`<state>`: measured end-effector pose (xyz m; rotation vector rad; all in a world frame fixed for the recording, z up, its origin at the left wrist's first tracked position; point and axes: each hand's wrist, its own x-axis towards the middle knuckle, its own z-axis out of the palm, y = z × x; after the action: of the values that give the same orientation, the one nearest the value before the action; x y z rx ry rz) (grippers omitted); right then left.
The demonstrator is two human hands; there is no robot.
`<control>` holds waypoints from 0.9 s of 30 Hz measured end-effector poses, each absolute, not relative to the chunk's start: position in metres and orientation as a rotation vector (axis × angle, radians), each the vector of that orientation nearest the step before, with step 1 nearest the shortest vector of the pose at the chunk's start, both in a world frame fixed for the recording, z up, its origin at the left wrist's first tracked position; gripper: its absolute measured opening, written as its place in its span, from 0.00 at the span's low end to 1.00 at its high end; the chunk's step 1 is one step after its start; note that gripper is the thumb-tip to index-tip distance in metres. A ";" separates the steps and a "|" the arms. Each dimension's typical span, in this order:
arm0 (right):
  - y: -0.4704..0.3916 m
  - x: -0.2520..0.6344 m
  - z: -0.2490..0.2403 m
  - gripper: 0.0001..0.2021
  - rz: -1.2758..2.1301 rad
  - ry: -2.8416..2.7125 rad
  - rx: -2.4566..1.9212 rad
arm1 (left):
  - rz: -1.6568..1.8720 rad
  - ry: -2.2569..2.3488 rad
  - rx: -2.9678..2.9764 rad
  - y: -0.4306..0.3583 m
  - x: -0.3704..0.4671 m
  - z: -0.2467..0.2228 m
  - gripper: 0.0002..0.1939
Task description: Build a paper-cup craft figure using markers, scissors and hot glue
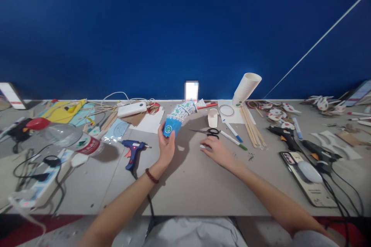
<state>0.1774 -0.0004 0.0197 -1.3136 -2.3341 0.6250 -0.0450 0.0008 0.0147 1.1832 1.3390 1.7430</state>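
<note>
Left grip [166,144] on cups [177,117], right grip [216,150] low at surface [174,185]

Far left on my feed: phone [13,96] leaning at the wall [162,27], then power strip [49,179] with plugs in. Red-capped bottle [90,145] stands near it, looks tilted through the wide lens. Yellow sheet [62,112] behind. Further right, a white box [132,109] near the wall, clear packet [116,130] in front, and a blue glue gun [133,154] lying flat, nozzle pointing right.

Middle: I've got the left grip wrapped round the blue end of the cups, closed just to their width, thumb in front. Cups form a joined row, blue at the bottom, leaf-patterned above, raised off the surface and leaning right toward the small screen [191,92] at the back. Red bracelet [152,176] on that wrist. Pale scrap [181,148] lies between the hands.

Right grip: fingertips nearly together, a tiny pale bit [202,146] there; I can't tell whether it's pinched. Scissors [213,132] just behind, cut cup [213,118] behind those. Two pens [233,133] alongside.

Right side: white cup stack [246,89] leaning right, ring [226,110] on paper, sticks [252,127] in a loose bundle. Then two black glue guns [285,136], and a mouse [310,171] resting on a phone-shaped slab [303,191].
</note>
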 end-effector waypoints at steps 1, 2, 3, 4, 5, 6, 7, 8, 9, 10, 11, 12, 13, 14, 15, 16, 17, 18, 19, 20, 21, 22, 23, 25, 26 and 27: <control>0.000 0.177 0.018 0.07 0.636 -2.322 -1.333 | 1.739 1.340 1.170 0.001 -0.045 0.015 0.29; 0.001 0.177 0.018 0.07 0.653 -2.310 -1.352 | 1.738 1.343 1.155 0.001 -0.045 0.014 0.30; 0.001 0.178 0.018 0.06 0.672 -2.298 -1.367 | 1.738 1.347 1.142 0.001 -0.045 0.014 0.30; 0.002 0.178 0.019 0.06 0.687 -2.291 -1.376 | 1.739 1.352 1.132 0.001 -0.045 0.015 0.30; 0.002 0.179 0.019 0.06 0.695 -2.286 -1.382 | 1.737 1.355 1.127 0.001 -0.045 0.015 0.30; 0.002 0.179 0.020 0.06 0.698 -2.283 -1.385 | 1.733 1.356 1.128 0.001 -0.045 0.015 0.29; 0.002 0.179 0.021 0.06 0.698 -2.280 -1.383 | 1.727 1.354 1.134 0.001 -0.045 0.016 0.29; 0.002 0.179 0.021 0.06 0.698 -2.278 -1.377 | 1.720 1.350 1.140 0.001 -0.045 0.016 0.28; 0.001 0.179 0.021 0.06 0.696 -2.275 -1.369 | 1.717 1.346 1.145 0.001 -0.045 0.017 0.28; 0.001 0.179 0.020 0.06 0.694 -2.273 -1.358 | 1.715 1.345 1.149 0.000 -0.045 0.017 0.28; 0.001 0.179 0.019 0.06 0.693 -2.273 -1.348 | 1.715 1.346 1.151 0.000 -0.045 0.018 0.28; 0.001 0.179 0.018 0.06 0.691 -2.272 -1.341 | 1.713 1.348 1.152 0.000 -0.045 0.018 0.28; 0.002 0.179 0.017 0.06 0.691 -2.271 -1.336 | 1.711 1.351 1.151 -0.001 -0.044 0.018 0.28; 0.002 0.180 0.016 0.06 0.693 -2.271 -1.332 | 1.709 1.353 1.150 -0.001 -0.044 0.018 0.28; 0.003 0.180 0.015 0.06 0.695 -2.271 -1.327 | 1.708 1.353 1.150 -0.001 -0.044 0.018 0.28; 0.003 0.180 0.015 0.06 0.698 -2.272 -1.324 | 1.708 1.351 1.152 -0.001 -0.044 0.018 0.28; 0.003 0.180 0.014 0.06 0.702 -2.272 -1.323 | 1.711 1.349 1.158 -0.001 -0.044 0.018 0.28; 0.004 0.180 0.015 0.05 0.709 -2.271 -1.325 | 1.716 1.349 1.168 -0.001 -0.044 0.018 0.27; 0.004 0.180 0.015 0.05 0.720 -2.267 -1.334 | 1.722 1.352 1.180 -0.001 -0.044 0.017 0.27; 0.004 0.179 0.017 0.05 0.733 -2.261 -1.346 | 1.727 1.357 1.193 -0.001 -0.044 0.017 0.27; 0.003 0.179 0.018 0.04 0.747 -2.255 -1.358 | 1.731 1.360 1.204 -0.001 -0.044 0.018 0.26; 0.003 0.179 0.019 0.04 0.759 -2.249 -1.367 | 1.732 1.361 1.213 -0.001 -0.044 0.018 0.26; 0.003 0.179 0.020 0.04 0.769 -2.243 -1.372 | 1.731 1.359 1.218 -0.001 -0.044 0.018 0.26; 0.003 0.178 0.020 0.03 0.776 -2.230 -1.374 | 1.727 1.343 1.219 -0.001 -0.043 0.019 0.26; 0.003 0.178 0.020 0.03 0.777 -2.225 -1.371 | 1.726 1.333 1.216 -0.001 -0.043 0.020 0.26; 0.003 0.178 0.019 0.04 0.785 -2.220 -1.369 | 1.726 1.324 1.213 -0.001 -0.043 0.020 0.26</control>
<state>0.1784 0.0025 0.0194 -1.3690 -2.2201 0.7853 -0.0431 -0.0008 0.0202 1.2134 1.3244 1.7259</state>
